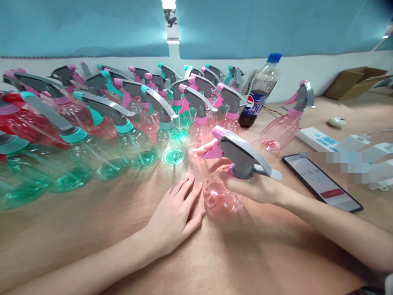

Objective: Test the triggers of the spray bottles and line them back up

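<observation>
My right hand (254,186) is wrapped round the neck of a clear pink spray bottle (225,203) with a grey and pink trigger head, a finger at its trigger. The bottle stands on the wooden table (123,254), or just above it; I cannot tell which. Left of its base, my left hand (175,213) lies flat on the table with fingers stretched out, holding nothing. Beyond both hands stand rows of spray bottles, among them a green one (171,147) and a pink one (199,133).
A single pink spray bottle (281,129) leans at the right. Near it are a cola bottle (258,94), a phone (322,182) showing a timer, a white power strip (317,139), a small white object (337,122) and a cardboard box (346,84). Blue cloth panels (92,28) line the wall.
</observation>
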`<state>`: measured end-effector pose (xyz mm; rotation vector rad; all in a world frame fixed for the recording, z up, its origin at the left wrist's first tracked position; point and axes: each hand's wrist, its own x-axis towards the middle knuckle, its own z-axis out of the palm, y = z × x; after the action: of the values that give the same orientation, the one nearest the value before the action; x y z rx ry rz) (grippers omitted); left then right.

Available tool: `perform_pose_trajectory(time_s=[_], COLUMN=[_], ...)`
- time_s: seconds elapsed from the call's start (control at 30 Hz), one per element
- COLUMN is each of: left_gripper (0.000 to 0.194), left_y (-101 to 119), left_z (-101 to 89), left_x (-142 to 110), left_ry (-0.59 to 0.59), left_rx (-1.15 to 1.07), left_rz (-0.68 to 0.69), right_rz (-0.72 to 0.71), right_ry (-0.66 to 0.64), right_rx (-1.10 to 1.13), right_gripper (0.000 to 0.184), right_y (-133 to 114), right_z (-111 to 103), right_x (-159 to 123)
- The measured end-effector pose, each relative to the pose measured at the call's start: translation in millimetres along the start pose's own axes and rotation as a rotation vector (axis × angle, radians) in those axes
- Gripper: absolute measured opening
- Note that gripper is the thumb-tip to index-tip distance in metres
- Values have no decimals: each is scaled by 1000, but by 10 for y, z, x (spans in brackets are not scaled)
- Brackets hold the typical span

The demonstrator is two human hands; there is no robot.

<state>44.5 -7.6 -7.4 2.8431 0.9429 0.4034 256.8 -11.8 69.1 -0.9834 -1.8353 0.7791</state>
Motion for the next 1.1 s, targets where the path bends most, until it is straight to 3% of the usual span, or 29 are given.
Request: perform_pose_trajectory(time_s=[0.27, 0.5, 0.83, 1.1], left_gripper=[45, 46, 47, 45], left_y=[14, 13, 21, 20], left_z=[-43, -55, -81, -68], left_x=[4, 18, 29, 28], left_ry=[-18, -22, -42, -34], left_rx=[5, 11, -3, 8], left_rz=[-7, 7, -10, -1], right_rz=[29, 53, 33, 6], right_ry=[8, 22, 57, 22], right_rx=[-73, -71, -140, -66], right_gripper=[19, 30, 5, 41], right_y=[-81, -113, -97, 32], right_z=[-37, -37, -41, -20], right_x=[18, 42, 14, -15])
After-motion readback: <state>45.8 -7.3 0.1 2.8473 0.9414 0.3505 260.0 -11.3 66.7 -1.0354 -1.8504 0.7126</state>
